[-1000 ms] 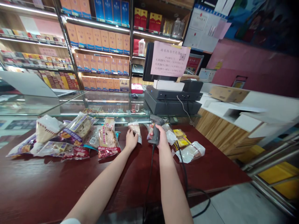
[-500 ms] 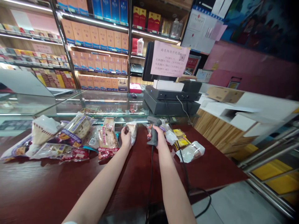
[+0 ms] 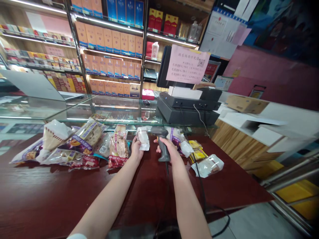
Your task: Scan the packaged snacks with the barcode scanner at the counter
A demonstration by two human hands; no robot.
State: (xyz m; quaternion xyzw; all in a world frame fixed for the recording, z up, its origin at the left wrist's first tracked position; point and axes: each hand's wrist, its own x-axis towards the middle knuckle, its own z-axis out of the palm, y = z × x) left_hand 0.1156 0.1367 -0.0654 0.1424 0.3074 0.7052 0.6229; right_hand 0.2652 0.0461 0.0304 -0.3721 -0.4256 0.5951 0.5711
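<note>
Black corded barcode scanner [image 3: 163, 150], nose angled left at white snack packet [image 3: 143, 138], clenched in right hand [image 3: 169, 149]; packet gripped by left hand [image 3: 136, 148]

Dark grey pistol-grip barcode scanner [image 3: 163, 150], gripped upright in the right hand [image 3: 169, 148], its head tilted toward the packet and a black coiled-free cord [image 3: 166, 170] dropping from the butt. Small white translucent wrapped packet [image 3: 143, 138], pinched upright by the left hand [image 3: 136, 149], sits just beside the scanner head, not touching.
</note>
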